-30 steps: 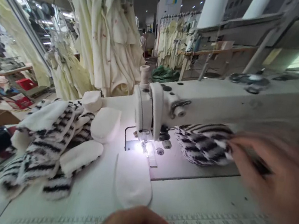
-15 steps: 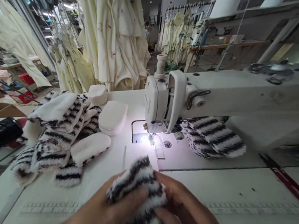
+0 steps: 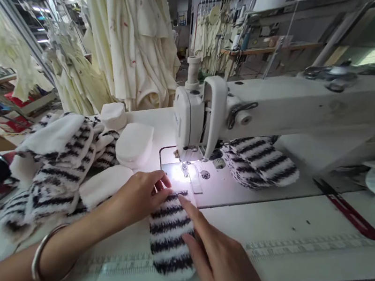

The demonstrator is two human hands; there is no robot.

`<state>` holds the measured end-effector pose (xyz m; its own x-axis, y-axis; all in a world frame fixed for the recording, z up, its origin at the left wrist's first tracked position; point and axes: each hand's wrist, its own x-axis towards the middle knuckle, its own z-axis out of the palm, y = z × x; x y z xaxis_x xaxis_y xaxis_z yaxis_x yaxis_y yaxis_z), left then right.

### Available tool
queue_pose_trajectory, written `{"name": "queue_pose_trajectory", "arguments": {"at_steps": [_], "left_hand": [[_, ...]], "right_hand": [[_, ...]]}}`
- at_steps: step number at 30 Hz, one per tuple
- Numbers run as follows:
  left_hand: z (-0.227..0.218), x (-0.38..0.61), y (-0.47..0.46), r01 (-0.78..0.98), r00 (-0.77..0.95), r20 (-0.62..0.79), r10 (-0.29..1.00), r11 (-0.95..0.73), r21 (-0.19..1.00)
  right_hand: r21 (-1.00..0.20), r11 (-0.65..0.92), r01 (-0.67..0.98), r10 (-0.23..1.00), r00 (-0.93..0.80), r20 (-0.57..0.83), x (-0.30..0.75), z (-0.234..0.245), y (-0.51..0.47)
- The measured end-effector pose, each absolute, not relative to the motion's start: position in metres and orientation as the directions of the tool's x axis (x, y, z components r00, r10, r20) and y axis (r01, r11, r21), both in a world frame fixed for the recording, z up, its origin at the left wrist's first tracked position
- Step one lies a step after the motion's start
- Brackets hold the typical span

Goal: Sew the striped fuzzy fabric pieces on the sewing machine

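The striped fleece piece [image 3: 169,232] lies flat on the tabletop [image 3: 302,225] just in front of the sewing machine [image 3: 194,118], pressed down by your open left hand [image 3: 138,194] and right hand [image 3: 219,255]. Soft, light and floppy, it is probably best steered with fingertips at its edges.

A piece [image 3: 169,232] lies on the table [image 3: 302,225], just before the machine's [image 3: 286,104] foot [image 3: 185,168]. The left hand [image 3: 138,194] is at its far left edge, and the right hand [image 3: 221,264] lies on its right side. A pile [image 3: 59,163] sits left of the machine. A stack [image 3: 262,164] lies under the machine's arm, right of the foot. A tool [image 3: 347,211] lies farther right. Garments [image 3: 129,31] hang behind the table.
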<state>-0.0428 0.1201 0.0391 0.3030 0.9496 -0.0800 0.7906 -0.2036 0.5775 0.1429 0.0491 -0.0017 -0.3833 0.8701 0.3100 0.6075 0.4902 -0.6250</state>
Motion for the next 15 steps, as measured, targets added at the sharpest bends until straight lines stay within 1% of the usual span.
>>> {"name": "queue_pose_trajectory", "arguments": {"at_steps": [3,5,8,11,13,15], "left_hand": [[0.042,-0.038,0.13,0.803,0.29,-0.069,0.955,-0.203,0.56],[0.04,-0.037,0.138,0.811,0.283,-0.071,0.956,-0.2,0.55],[0.038,-0.038,0.144,0.816,0.294,-0.155,0.943,-0.164,0.554],[0.042,-0.042,0.146,0.769,0.326,-0.26,0.909,-0.095,0.632],[0.045,-0.045,0.15,0.721,0.326,-0.258,0.909,-0.063,0.69],[0.044,-0.045,0.155,0.701,0.295,-0.216,0.931,-0.057,0.711]], "right_hand": [[-0.567,0.522,0.638,0.853,-0.395,0.341,0.144,-0.005,0.05],[-0.525,0.525,0.67,0.849,-0.374,0.372,0.144,-0.013,0.055],[-0.497,0.533,0.685,0.839,-0.35,0.418,0.144,-0.022,0.06],[-0.52,0.541,0.661,0.835,-0.353,0.421,0.145,-0.022,0.062],[-0.532,0.55,0.643,0.83,-0.355,0.429,0.145,-0.019,0.063],[-0.511,0.552,0.659,0.825,-0.343,0.449,0.143,-0.018,0.066]]}}
